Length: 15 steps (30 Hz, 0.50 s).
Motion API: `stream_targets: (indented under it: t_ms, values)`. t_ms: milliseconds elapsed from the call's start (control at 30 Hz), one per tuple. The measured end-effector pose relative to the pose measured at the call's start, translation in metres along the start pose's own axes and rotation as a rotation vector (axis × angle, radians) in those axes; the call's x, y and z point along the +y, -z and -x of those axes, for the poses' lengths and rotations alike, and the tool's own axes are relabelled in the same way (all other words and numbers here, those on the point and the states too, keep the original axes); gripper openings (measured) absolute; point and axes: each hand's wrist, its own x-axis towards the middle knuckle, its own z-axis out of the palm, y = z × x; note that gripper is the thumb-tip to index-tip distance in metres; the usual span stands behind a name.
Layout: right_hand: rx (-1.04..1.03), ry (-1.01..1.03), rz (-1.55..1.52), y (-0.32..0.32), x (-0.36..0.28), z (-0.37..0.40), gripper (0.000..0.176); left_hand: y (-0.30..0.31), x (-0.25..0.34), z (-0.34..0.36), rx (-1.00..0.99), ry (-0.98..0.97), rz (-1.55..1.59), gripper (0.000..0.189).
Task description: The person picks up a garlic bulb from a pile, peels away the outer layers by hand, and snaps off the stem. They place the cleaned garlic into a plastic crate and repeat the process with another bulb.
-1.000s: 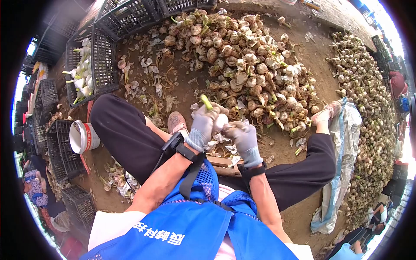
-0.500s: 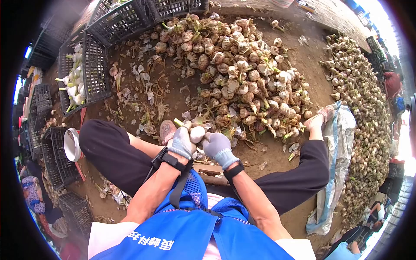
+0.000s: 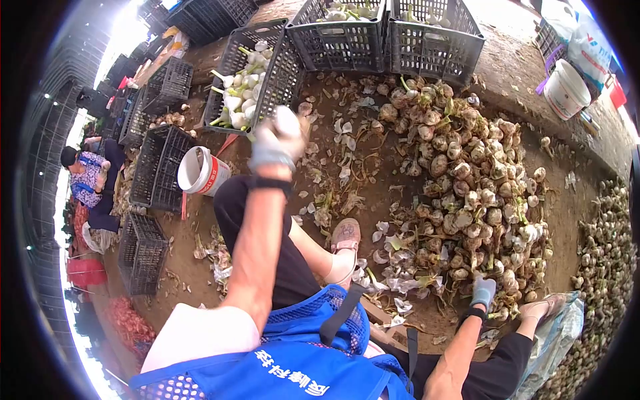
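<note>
My left hand, gloved and blurred by motion, is raised with its fingers closed around a peeled white garlic bulb. It is just short of the near side of a black crate that holds clean white garlic with green stems. My right hand, also gloved, reaches to the near edge of a heap of unpeeled, soil-stained garlic. Its fingertips are among the bulbs, and whether they grip one cannot be made out.
Two more black crates with garlic stand at the back. A white bucket is beside my left knee, and another bucket at the far right. Loose skins litter the soil. A seated person is at the left.
The hands have parted. My left hand has carried the white garlic bulb left and up towards the crate, while my right hand has moved right to the heap. The view has turned left.
</note>
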Motion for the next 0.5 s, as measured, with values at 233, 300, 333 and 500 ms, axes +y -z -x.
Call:
stream_targets:
  t_ms: [233, 300, 333, 500]
  values:
    - [0.09, 0.086, 0.174, -0.008, -0.009, -0.002, 0.031, -0.12, 0.02, 0.037, -0.212, -0.167, 0.185, 0.042]
    - [0.054, 0.079, 0.162, -0.059, 0.042, -0.05, 0.031, -0.111, -0.048, 0.094, -0.253, 0.212, 0.141, 0.037]
    - [0.168, 0.123, 0.234, -0.06, 0.049, -0.044, 0.03, -0.103, -0.081, 0.119, -0.223, 0.393, 0.11, 0.036]
    - [0.315, -0.005, -0.278, 0.017, 0.026, 0.006, 0.027, -0.022, -0.202, 0.199, -0.123, 0.987, -0.022, 0.031]
